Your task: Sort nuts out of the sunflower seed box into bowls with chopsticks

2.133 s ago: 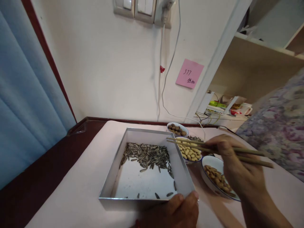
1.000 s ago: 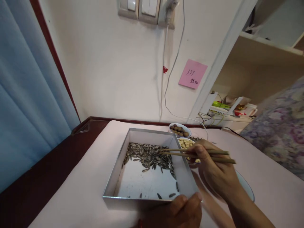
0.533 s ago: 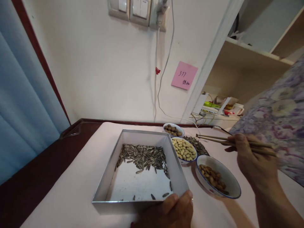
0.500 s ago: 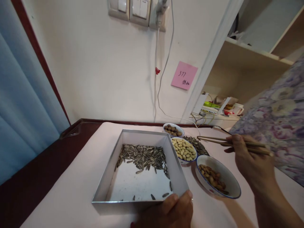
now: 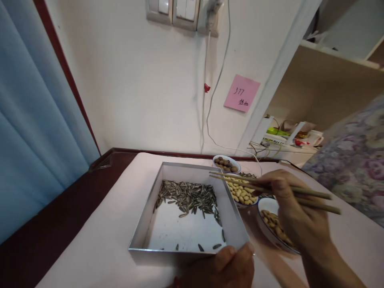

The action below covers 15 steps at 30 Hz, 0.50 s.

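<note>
Looks like a room in a home, though hard to pin to any one room. Reads as domestic from the pleated blue curtain (image 5: 36, 120) hung at the left, the white wall (image 5: 135, 88) with its rocker switches (image 5: 186, 9) and plug (image 5: 211, 19), and the thin cord (image 5: 207, 116) trailing down to the counter (image 5: 75, 208). Spread there with a pale pink cover (image 5: 99, 240) over dark reddish wood, and set with blue-rimmed white bowls (image 5: 268, 205). Opens at the right onto shelving (image 5: 336, 86) cluttered with household odds and ends, including a white handled jug (image 5: 314, 138). Shows floral fabric (image 5: 357, 156) at the far right.
</note>
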### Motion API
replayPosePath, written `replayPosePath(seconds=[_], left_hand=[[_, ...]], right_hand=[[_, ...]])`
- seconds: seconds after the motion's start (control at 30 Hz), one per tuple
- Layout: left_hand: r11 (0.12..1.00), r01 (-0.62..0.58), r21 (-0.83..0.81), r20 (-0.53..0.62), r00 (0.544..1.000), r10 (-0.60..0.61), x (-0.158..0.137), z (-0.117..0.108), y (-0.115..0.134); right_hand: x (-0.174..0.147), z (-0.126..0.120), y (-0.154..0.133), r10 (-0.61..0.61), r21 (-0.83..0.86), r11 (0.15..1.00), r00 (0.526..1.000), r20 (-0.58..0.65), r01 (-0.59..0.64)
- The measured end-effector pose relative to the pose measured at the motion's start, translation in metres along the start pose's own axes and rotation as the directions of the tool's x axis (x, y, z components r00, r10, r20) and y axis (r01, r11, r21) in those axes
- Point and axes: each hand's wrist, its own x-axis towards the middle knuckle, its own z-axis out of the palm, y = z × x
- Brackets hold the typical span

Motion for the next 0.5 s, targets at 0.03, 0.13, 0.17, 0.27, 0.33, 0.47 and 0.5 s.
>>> replayPosePath(seconds=[0.03,0.13,0.17,0.27,0.33,0.47,0.5], left_hand=[[1.0,-0.009,-0.004,0.0,1.0,0.009,0.001,0.0,-0.001],[0.999,-0.017,-0.03,-0.012,1.0,0.017,0.003,-0.002,-0.004],[0.999,-0.022,-0.035,-0.017,1.0,0.022,0.004,-0.003,-0.005],[0.998,-0.052,-0.024,-0.012,0.999,0.052,0.004,-0.004,-0.007],[0.996,-0.084,-0.009,-0.005,0.996,0.084,0.003,-0.005,-0.009],[0.999,-0.031,0.015,0.002,1.0,0.031,0.003,-0.005,-0.006],[1.0,-0.015,0.019,-0.001,1.0,0.015,0.002,-0.003,-0.005]], right_hand=[[-0.001,0.008,-0.002,0.008,0.012,1.0,0.997,0.077,-0.009],[-0.004,0.032,-0.005,0.024,0.021,0.999,0.967,0.253,-0.03],[-0.004,0.039,-0.004,0.022,0.014,1.0,0.958,0.286,-0.027],[-0.003,0.054,0.001,0.012,-0.015,1.0,0.936,0.353,-0.007],[-0.002,0.061,0.004,0.009,-0.03,1.0,0.928,0.373,0.003],[0.002,0.069,0.005,-0.02,-0.036,0.999,0.923,0.385,0.037],[0.003,0.071,0.004,-0.023,-0.038,0.998,0.922,0.387,0.041]])
